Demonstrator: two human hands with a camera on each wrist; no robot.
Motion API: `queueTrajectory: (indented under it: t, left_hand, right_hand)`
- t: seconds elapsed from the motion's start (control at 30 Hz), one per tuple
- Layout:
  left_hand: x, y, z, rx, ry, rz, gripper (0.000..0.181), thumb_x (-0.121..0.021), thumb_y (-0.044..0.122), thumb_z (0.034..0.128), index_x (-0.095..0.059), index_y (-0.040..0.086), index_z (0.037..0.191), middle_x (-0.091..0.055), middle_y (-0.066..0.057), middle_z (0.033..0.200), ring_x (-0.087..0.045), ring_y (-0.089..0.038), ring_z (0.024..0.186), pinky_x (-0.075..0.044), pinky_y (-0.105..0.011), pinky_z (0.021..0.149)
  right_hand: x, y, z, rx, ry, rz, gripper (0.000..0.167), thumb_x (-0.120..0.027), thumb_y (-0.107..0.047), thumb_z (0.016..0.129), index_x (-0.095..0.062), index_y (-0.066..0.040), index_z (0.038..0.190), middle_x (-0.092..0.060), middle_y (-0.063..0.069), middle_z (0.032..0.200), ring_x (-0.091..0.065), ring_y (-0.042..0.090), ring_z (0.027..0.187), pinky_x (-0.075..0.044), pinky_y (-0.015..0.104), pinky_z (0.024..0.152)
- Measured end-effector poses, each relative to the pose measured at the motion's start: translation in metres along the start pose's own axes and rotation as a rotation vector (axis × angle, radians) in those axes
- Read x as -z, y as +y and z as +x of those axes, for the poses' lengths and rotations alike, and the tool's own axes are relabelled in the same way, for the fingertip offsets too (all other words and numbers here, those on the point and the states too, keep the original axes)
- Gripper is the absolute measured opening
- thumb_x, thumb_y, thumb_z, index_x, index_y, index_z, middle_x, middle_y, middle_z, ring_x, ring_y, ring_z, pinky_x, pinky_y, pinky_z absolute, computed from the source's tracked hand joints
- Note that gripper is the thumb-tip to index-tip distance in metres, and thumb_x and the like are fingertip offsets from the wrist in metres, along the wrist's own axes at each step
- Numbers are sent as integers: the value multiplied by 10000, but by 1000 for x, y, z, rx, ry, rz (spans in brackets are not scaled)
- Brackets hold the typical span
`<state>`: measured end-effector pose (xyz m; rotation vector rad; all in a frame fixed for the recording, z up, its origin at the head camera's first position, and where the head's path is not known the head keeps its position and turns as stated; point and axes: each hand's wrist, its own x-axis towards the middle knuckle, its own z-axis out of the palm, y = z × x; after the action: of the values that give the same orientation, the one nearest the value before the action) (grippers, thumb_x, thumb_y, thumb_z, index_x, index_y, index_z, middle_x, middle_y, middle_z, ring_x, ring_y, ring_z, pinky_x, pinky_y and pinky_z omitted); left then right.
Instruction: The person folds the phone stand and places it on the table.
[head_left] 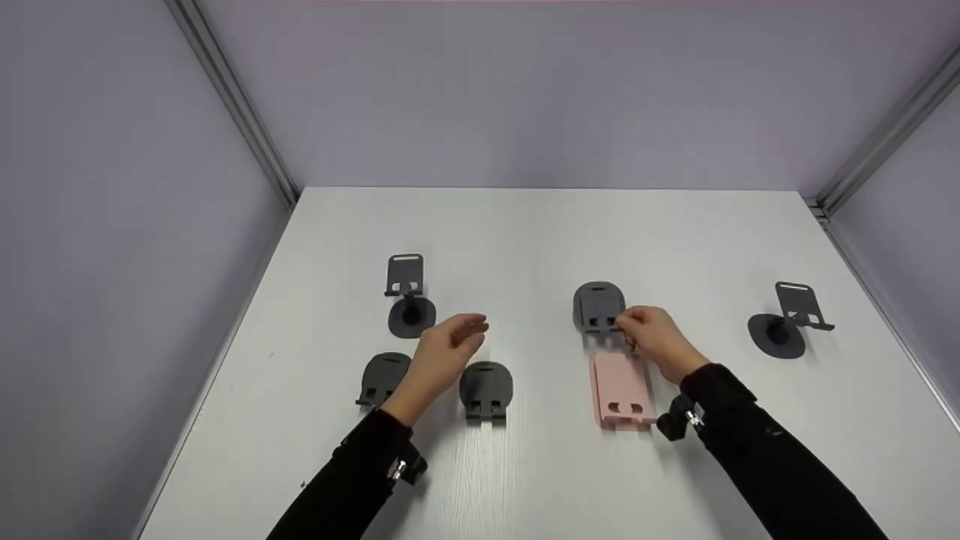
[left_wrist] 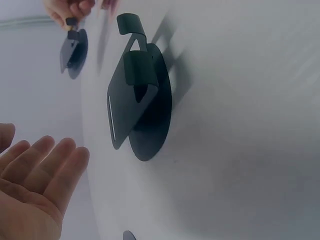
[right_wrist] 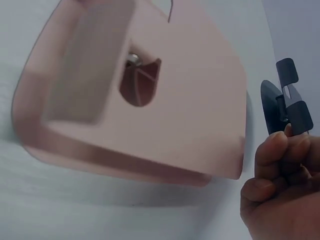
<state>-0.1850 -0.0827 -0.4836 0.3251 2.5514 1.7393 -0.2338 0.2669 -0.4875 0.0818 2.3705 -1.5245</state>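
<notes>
My right hand [head_left: 660, 341] pinches the lower right edge of a dark grey folded phone stand [head_left: 598, 306]. In the right wrist view, the curled fingers [right_wrist: 280, 155] meet that stand's hooked end. Just below it lies a pink folded stand [head_left: 621, 386], which fills much of the right wrist view. My left hand [head_left: 444, 360] hovers with loosely bent fingers, holding nothing. Closest to it are a dark folded stand [head_left: 486, 391] on its right and another dark folded stand [head_left: 384, 377], partly hidden behind the wrist.
An unfolded dark stand [head_left: 409, 296] stands left of centre, beyond the left hand. Another unfolded stand [head_left: 784, 321] is at the right. All are on a white table [head_left: 525, 240] enclosed by pale panels [head_left: 495, 90] at the back and sides.
</notes>
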Motion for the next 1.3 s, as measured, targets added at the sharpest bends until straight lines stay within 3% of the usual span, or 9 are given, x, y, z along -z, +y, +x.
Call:
queueTrajectory:
  t: [0.27, 0.5, 0.8, 0.9, 1.1, 1.3]
  left_hand:
    - [6, -3, -2, 32, 23, -7, 320, -619, 105, 1010, -647, 19, 1317, -721, -117, 1246, -690, -266, 1136, -567, -400, 954]
    - [8, 0, -1, 46, 23, -60, 324, -623, 94, 1010, -641, 1, 1321, -711, -129, 1259, -694, -257, 1112, -582, -357, 905]
    - [9, -1, 2, 43, 45, -99, 294, -623, 59, 1004, -659, 5, 1291, -697, -203, 1252, -703, -282, 1076, -587, -347, 864]
    - [11, -2, 2, 51, 58, -96, 292, -624, 58, 1003, -664, 12, 1289, -705, -192, 1241, -708, -286, 1068, -585, -339, 857]
    - [18, -2, 3, 36, 95, -58, 284, -637, 56, 996, -678, 23, 1275, -727, -160, 1205, -718, -245, 1023, -577, -284, 804]
    - [26, -1, 2, 25, 129, -2, 288, -645, 81, 997, -679, 38, 1280, -731, -125, 1212, -708, -239, 1080, -581, -346, 881]
  right_hand:
    - [3, 15, 8, -45, -12, 43, 254, -430, -152, 1099, -558, 63, 1140, -480, 31, 816, -502, 169, 765, -478, 267, 679]
    - [3, 12, 7, -87, -5, 57, 269, -449, -144, 1091, -555, 79, 1196, -491, 23, 809, -508, 162, 781, -492, 251, 686]
    - [2, 10, 8, -115, 28, 26, 242, -493, -141, 1071, -582, 74, 1139, -531, 39, 848, -511, 155, 799, -490, 262, 699]
    - [1, 13, 8, -95, 36, -34, 258, -502, -144, 1066, -607, 81, 1139, -560, 50, 843, -517, 149, 771, -471, 252, 670]
    - [4, 17, 7, 0, 75, -260, 317, -508, -202, 1059, -635, 71, 1158, -647, 101, 863, -573, 174, 756, -472, 258, 649]
    - [10, 21, 8, 127, 144, -472, 304, -532, -203, 1048, -644, 63, 1142, -675, 215, 1034, -618, 304, 899, -501, 437, 789]
